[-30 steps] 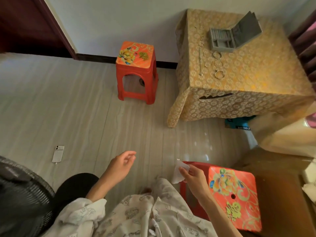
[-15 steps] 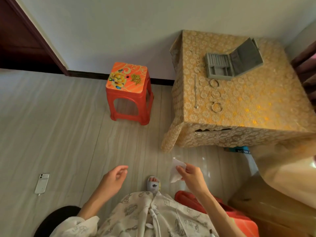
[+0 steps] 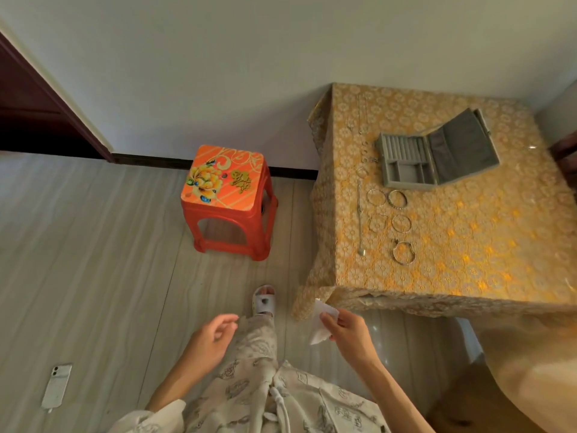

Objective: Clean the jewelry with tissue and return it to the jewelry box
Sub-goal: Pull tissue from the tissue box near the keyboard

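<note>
Striped floor below me, table (image 3: 468,260) ahead: the open jewelry box (image 3: 437,159) sits on it, bracelets (image 3: 396,226) beside (loose); my right hand (image 3: 349,335) pinches a tissue (image 3: 321,323), left hand (image 3: 212,339) relaxed, empty

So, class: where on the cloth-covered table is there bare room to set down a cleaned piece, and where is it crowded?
Free: the wide stretch of tablecloth right of the bracelets and in front of the open jewelry box. Crowded: the left strip, where bracelets, rings and a long chain lie close together from the box toward the front edge.
</note>
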A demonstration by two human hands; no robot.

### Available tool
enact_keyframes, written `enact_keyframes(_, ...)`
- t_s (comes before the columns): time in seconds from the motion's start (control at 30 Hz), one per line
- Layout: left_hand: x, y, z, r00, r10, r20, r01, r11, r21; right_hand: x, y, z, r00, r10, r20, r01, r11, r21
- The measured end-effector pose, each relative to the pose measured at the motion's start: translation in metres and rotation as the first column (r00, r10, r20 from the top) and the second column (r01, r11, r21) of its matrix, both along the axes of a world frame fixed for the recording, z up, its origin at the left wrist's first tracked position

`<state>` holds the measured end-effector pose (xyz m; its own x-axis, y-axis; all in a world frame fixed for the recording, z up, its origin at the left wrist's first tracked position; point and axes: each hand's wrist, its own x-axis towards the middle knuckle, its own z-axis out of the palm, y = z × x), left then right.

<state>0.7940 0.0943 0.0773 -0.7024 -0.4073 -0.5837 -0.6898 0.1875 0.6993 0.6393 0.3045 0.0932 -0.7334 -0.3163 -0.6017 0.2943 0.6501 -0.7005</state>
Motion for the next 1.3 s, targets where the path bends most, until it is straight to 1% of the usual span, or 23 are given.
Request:
enact_keyframes(0.2, -0.08, -0.063, -0.004, 0.999, -0.046, -0.013, 0.046, 0.999, 0.009, -0.068, -0.061, -0.001, 0.999, -0.028, -0.032, 0.029, 0.999, 0.027)
enact_keyframes(0.33, -0.145, -0.105, 0.003, 0.992, -0.117, -0.035, 0.117, 0.993, -0.009, -0.109, -0.101, 0.01, 0.998, -0.047, -0.048, 0.048, 0.998, 0.028)
enact_keyframes(0.5, -0.211, -0.136, 0.013, 0.981, -0.183, -0.072, 0.181, 0.983, -0.026, -0.148, -0.131, 0.022, 0.992, -0.125, -0.015, 0.125, 0.992, 0.01)
enact_keyframes(0.63, -0.25, -0.156, 0.012, 0.966, -0.251, -0.052, 0.249, 0.967, -0.05, -0.182, -0.147, 0.021, 0.985, -0.172, 0.002, 0.172, 0.985, 0.001)
enact_keyframes(0.8, -0.29, -0.177, 0.007, 0.974, -0.223, -0.032, 0.222, 0.975, -0.018, -0.225, -0.165, 0.01, 0.977, -0.213, -0.022, 0.213, 0.977, 0.008)
enact_keyframes(0.9, -0.322, -0.189, 0.004, 0.969, -0.247, -0.02, 0.246, 0.969, -0.014, -0.258, -0.174, 0.009, 0.975, -0.222, -0.005, 0.222, 0.975, -0.002)
enact_keyframes(1.07, -0.398, -0.199, 0.009, 0.957, -0.29, -0.02, 0.289, 0.956, -0.049, -0.316, -0.176, 0.006, 0.966, -0.257, -0.017, 0.257, 0.966, -0.012)
enact_keyframes(1.3, -0.502, -0.2, 0.035, 0.906, -0.42, -0.061, 0.412, 0.905, -0.111, -0.371, -0.17, 0.011, 0.939, -0.343, 0.011, 0.343, 0.939, -0.022)
